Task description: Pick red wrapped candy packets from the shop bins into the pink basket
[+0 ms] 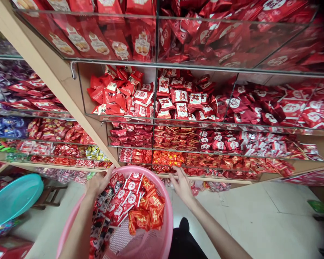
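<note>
Left hand point(98, 182): fingers spreading over the rim of a round pink plastic mesh basket point(162, 196), grip unclear.
Right hand point(182, 187): fingers opening beside small red foil packets point(169, 158) lying on the lowest wooden shelf point(205, 178).
Handling: packets feeling light, soft, slippery; pinching at crimped edges.

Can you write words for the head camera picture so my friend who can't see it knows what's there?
A person's left hand holds the rim of a pink mesh basket filled with red snack packets. The right hand reaches toward red packets on a low shelf of glass-fronted wooden shelves.
</note>
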A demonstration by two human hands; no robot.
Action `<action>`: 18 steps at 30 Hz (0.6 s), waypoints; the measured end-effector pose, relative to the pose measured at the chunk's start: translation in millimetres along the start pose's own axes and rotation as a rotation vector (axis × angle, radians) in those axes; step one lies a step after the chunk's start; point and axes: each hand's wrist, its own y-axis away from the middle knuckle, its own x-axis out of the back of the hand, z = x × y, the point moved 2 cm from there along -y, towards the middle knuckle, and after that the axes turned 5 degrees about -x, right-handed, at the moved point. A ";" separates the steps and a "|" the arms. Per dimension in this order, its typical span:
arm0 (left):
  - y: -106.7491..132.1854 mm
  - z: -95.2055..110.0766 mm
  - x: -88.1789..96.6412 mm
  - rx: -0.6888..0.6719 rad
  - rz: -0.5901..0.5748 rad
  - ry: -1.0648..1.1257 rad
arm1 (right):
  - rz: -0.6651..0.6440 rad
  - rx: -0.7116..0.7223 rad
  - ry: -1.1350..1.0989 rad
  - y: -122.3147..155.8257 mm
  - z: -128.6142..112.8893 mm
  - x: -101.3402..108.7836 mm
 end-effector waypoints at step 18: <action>3.9 -22.1 4.7 0.074 -0.146 0.066 | -0.475 0.022 0.499 -135.8 26.9 -68.9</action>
